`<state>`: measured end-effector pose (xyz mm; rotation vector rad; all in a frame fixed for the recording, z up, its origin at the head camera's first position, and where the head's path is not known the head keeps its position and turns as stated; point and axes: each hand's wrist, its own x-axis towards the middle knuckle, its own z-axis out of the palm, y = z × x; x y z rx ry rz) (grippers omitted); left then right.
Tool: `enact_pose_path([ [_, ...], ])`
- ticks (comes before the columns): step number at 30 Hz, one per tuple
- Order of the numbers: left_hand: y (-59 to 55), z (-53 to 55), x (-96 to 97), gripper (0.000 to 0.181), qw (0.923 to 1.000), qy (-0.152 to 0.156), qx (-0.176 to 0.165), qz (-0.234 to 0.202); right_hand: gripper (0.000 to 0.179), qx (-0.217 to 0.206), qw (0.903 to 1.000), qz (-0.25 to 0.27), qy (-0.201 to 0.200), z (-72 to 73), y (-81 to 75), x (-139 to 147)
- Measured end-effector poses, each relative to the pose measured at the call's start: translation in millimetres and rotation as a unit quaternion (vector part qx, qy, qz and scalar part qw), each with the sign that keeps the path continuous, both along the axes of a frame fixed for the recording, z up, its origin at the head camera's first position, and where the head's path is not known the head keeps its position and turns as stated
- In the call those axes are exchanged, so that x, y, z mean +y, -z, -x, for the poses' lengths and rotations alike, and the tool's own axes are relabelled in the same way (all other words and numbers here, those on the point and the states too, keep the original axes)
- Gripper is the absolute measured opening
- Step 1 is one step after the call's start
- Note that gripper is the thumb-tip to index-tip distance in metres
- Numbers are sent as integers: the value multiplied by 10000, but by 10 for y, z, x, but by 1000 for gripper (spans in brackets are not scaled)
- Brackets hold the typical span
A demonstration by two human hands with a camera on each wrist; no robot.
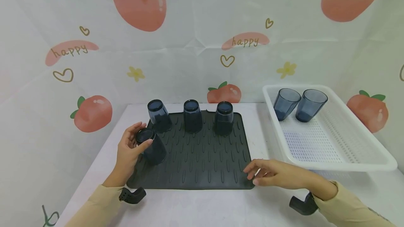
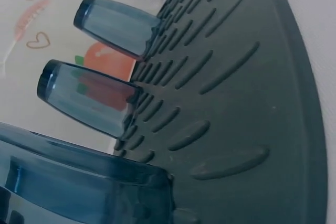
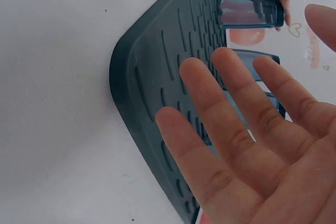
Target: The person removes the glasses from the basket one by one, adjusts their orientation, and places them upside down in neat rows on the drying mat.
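Observation:
Over the left front part of a dark ribbed drying mat (image 1: 202, 171), my left hand (image 1: 129, 146) holds a blue drinking glass (image 1: 154, 150) upside down, thumb on the near side and fingers around the far left side. In the left wrist view this glass (image 2: 79, 182) fills the lower left corner. Three more upturned glasses stand along the mat's back edge: a left one (image 1: 160, 117), a middle one (image 1: 193, 116) and a right one (image 1: 223, 119). My right hand (image 1: 271, 172) hovers by the mat's front right corner, holding nothing, its fingers (image 3: 210, 114) relaxed and spread.
A white plastic basket (image 1: 341, 165) with a perforated bottom stands at the right of the white table (image 1: 189, 207). Two blue glasses lean inside its back left corner, a left one (image 1: 285, 104) and a right one (image 1: 310, 106). A printed cloth (image 1: 189, 66) hangs behind.

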<state>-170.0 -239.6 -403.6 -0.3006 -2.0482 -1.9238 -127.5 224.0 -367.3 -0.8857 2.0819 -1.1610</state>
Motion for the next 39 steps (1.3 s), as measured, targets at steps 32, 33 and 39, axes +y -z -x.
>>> enact_pose_path([
  [32, -789, -202, 338, 35, 9888, 635, 1200, -613, 33, -49, 9999, 151, -52, 14, 90, 23],
  [33, -800, -216, 371, 35, 9882, 729, 1195, -618, 33, -67, 9998, 155, -49, 15, 95, 25],
  [39, -724, -225, 521, 35, 9836, 1429, 1056, -313, 33, -53, 9998, 176, -66, 15, 105, 26],
])
